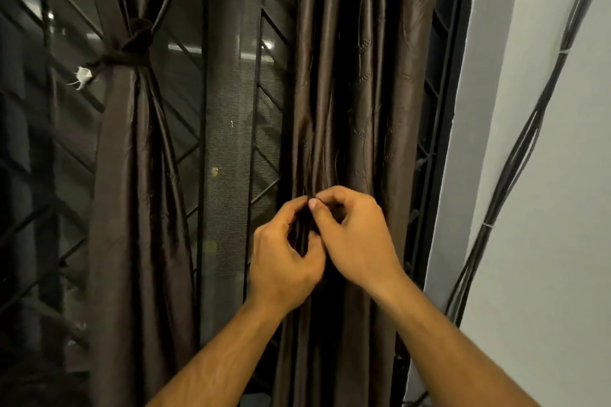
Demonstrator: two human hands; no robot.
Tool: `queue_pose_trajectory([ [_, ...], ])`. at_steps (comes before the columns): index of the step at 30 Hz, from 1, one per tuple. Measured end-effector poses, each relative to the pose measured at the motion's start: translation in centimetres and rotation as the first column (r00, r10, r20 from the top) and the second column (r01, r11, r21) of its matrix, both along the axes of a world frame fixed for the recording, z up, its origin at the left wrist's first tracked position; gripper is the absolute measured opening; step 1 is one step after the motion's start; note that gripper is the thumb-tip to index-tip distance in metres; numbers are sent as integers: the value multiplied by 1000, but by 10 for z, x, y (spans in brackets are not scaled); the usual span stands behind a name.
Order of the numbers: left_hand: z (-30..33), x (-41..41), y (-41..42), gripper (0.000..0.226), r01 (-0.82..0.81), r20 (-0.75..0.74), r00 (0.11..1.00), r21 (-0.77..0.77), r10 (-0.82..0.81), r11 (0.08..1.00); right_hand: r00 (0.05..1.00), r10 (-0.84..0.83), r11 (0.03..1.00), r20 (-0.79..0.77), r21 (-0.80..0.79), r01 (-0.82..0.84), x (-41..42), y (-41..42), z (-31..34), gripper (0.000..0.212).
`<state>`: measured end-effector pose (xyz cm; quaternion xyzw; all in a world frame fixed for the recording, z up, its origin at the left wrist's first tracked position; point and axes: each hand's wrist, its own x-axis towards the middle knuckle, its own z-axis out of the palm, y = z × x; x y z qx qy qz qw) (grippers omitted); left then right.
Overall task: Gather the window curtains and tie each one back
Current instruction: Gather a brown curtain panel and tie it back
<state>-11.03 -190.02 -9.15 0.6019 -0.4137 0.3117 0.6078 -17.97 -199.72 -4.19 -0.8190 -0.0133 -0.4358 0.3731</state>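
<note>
Both hands on right curtain; no writing seen.
We find left hand point(284, 251) and right hand point(353, 235) pinching folds of right curtain point(357, 92); left curtain point(132, 142) tied.

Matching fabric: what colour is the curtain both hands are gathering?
Glossy dark brown satin curtain with faint stitched motifs, clearest in the head view.

Both hands, left hand point(284, 261), right hand point(357, 238), pinching brown curtain point(357, 92) folds

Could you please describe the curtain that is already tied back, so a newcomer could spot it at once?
Start at the barred window. Two brown curtains hang there; take the left curtain, away from the hands. Unlike the right curtain, it is cinched by a knotted brown tie.
</note>
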Motion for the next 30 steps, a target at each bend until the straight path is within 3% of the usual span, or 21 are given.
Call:
queue_pose_trajectory([
  [2, 0, -2, 0, 49, 20, -43, 999, 26, -19, 999, 995, 89, 994, -42, 60, -87, -2, -3, 3, 26],
  [4, 0, 1, -1, 42, -67, -91, 994, 1, 66, 998, 997, 75, 996, -5, 50, -75, -5, -7, -1, 25],
  [7, 1, 1, -2, 36, -106, -116, 988, -37, 102, 994, 963, -157, 987, 217, -5, 162, -12, -12, -12, 4],
  [8, 2, -1, -2, 35, -88, -126, 989, -57, 80, 994, 946, -222, 974, 238, 5, 227, -12, -15, -14, 8],
  [11, 1, 3, -2, 28, -162, -134, 980, -115, 146, 980, 933, -325, 946, 155, 62, 320, -8, -21, -16, 31],
  [14, -2, 15, -2, 30, -206, -149, 969, -48, 197, 977, 903, -413, 911, 117, 78, 406, -4, -21, -15, 53],
  [16, -2, 16, -1, 31, -210, -131, 971, -55, 202, 976, 898, -439, 896, 30, 88, 435, -1, -21, -13, 53],
  [18, 0, 15, -1, 30, -222, -123, 969, -64, 213, 973, 892, -450, 890, -25, 61, 451, 2, -21, -14, 34],
  [21, -1, 15, -1, 27, -184, -128, 975, -23, 179, 983, 944, -324, 946, 52, 5, 325, 6, -17, -19, 12],
  [24, -5, 10, -3, 51, -39, -85, 995, 103, 48, 994, 993, -116, 993, 20, 0, 116, 9, -10, -18, 25],
  [26, -7, 8, -5, 62, 10, -107, 994, 105, 1, 994, 999, 10, 995, -53, 95, -5, 10, -6, -13, 43],
  [28, -8, 9, -9, 54, -31, -124, 992, 69, 40, 997, 988, 93, 975, -124, 213, -65, 5, -6, -8, 49],
  [30, -8, 10, -11, 42, -121, -122, 985, 32, 124, 992, 993, 65, 984, -102, 175, -46, 1, -9, -11, 34],
])
